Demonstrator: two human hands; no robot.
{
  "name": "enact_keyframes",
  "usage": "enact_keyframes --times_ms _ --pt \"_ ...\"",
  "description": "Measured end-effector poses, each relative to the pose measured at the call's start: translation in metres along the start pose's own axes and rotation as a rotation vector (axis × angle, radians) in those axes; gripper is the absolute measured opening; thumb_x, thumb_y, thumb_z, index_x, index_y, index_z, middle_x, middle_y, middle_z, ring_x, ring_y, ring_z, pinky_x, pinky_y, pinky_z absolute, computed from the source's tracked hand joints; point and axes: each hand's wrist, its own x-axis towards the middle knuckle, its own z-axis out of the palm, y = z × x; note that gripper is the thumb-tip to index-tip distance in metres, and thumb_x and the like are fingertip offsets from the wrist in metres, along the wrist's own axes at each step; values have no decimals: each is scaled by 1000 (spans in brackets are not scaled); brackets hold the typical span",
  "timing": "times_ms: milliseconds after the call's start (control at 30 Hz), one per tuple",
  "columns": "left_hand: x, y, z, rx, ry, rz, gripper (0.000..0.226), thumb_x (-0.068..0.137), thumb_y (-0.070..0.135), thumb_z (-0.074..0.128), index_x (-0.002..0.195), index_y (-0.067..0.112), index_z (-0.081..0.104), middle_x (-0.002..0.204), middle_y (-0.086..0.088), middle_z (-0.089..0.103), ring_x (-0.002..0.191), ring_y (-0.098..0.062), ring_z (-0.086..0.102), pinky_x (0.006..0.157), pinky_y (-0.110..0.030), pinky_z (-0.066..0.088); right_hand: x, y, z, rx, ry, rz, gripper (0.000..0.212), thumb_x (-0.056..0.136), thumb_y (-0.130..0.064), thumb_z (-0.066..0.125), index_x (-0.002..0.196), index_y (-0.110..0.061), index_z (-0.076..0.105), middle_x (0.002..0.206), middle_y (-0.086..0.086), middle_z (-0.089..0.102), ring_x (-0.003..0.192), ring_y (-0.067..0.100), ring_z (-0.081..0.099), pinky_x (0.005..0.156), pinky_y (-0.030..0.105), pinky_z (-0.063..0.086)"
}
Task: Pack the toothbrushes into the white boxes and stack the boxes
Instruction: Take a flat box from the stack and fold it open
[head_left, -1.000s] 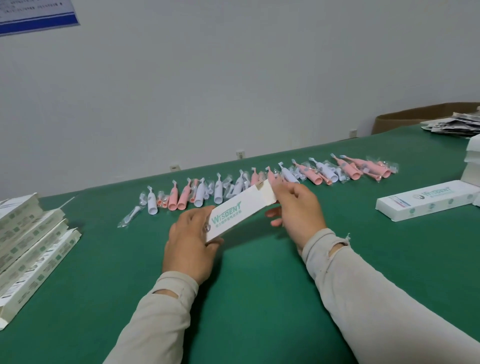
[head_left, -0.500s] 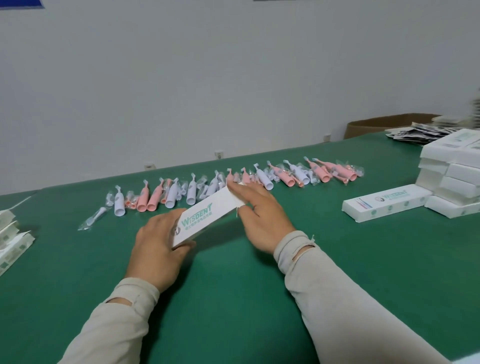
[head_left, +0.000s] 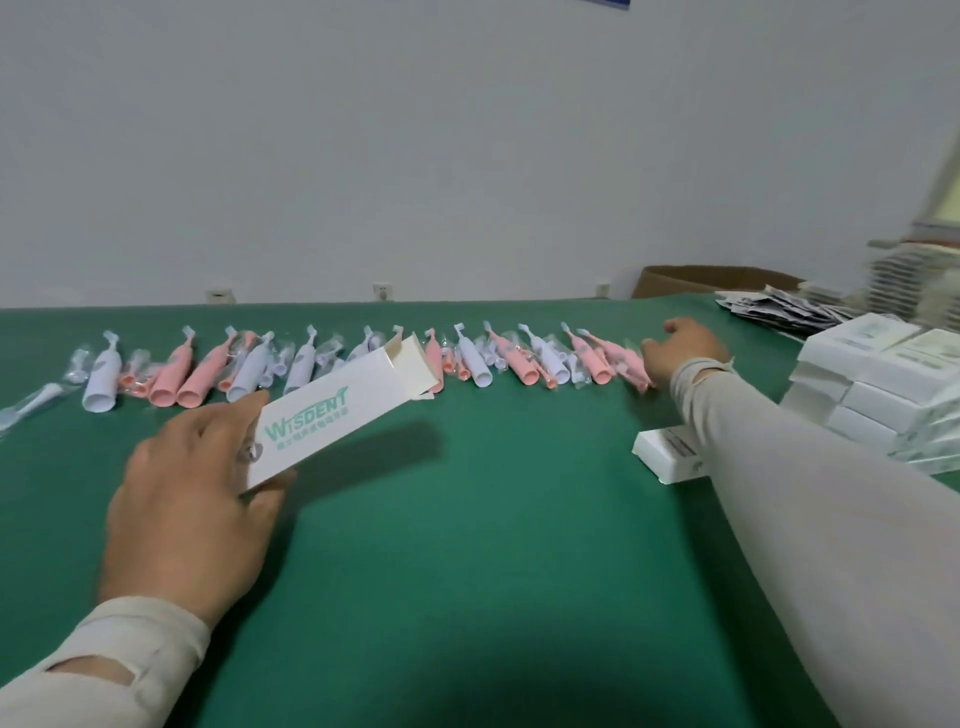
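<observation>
A row of pink and white toothbrushes (head_left: 311, 364) in clear wrappers lies across the far side of the green table (head_left: 493, 519). My left hand (head_left: 192, 493) grips the near end of a long white box (head_left: 332, 421) printed "WISDENT", its far end flap open and raised off the table. My right hand (head_left: 680, 348) reaches to the right end of the row, with its fingers curled at a pink toothbrush (head_left: 631, 371); the grasp itself is hidden. A pile of closed white boxes (head_left: 878, 389) stands at the right. One more box (head_left: 670, 457) lies under my right forearm.
A brown cardboard carton (head_left: 696, 280) sits at the table's far right edge. Dark leaflets (head_left: 779, 309) lie in a heap behind the box pile. A white wall runs along the table's far edge.
My right hand left the box's open end and moved right to the last toothbrushes in the row. The left hand alone holds the box. The camera turned right.
</observation>
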Motion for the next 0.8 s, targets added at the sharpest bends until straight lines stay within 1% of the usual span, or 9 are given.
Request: enact_keyframes --times_ms 133,200,267,300,333,433,600,733,800 --pt "0 3 5 -38 -13 -39 64 79 35 73 138 36 49 132 -2 56 114 -33 50 91 -50 48 33 5 7 -81 -195 -29 55 99 -23 55 150 -8 40 157 13 37 140 34 41 117 38 30" --pt "0 3 6 -32 -35 -36 66 79 36 73 139 39 47 133 0 55 116 -31 50 92 -51 48 41 0 11 -168 -257 -58 53 101 -19 53 149 -3 39 156 16 38 138 34 44 116 36 33" --pt "1 2 6 -37 -51 -40 66 77 36 73 138 40 48 129 3 56 113 -30 51 88 -50 48 49 -3 14 -235 -329 -91 46 99 -11 55 142 3 47 142 20 52 114 32 61 93 26 53" --pt "2 2 6 -44 -48 -43 67 77 35 73 138 40 48 127 3 57 111 -29 51 86 -50 49 53 -2 17 -215 -366 -85 42 96 -5 59 137 4 52 131 20 59 98 30 65 72 20 57" --pt "1 2 6 -49 -41 -45 68 76 34 74 139 40 48 127 3 57 111 -29 51 87 -50 48 55 -2 18 -223 -390 -86 41 93 -3 62 133 4 55 125 19 62 94 29 65 62 20 56" --pt "-2 4 9 -77 -6 -45 72 75 30 78 140 39 48 129 1 57 116 -29 49 93 -51 46 55 -6 24 -470 -310 -77 40 96 -19 62 130 1 61 132 18 61 117 34 61 93 32 52" --pt "-2 2 12 -103 15 -38 73 74 29 80 139 40 49 129 1 57 117 -29 48 96 -51 44 48 -14 21 -578 -310 -95 41 103 -30 49 141 -14 49 138 18 57 100 27 55 91 29 44" --pt "-3 2 12 -138 28 -31 72 74 25 80 138 38 51 129 -1 57 117 -32 48 97 -52 43 49 -10 13 -525 -303 -34 61 104 -51 36 147 -9 44 153 13 44 136 29 47 111 33 33" --pt "-4 4 12 -147 30 -27 71 74 25 80 138 37 51 129 -1 57 117 -33 47 98 -50 41 51 -5 12 -536 -272 -12 64 104 -53 32 147 -7 43 153 16 43 138 30 45 112 34 33"
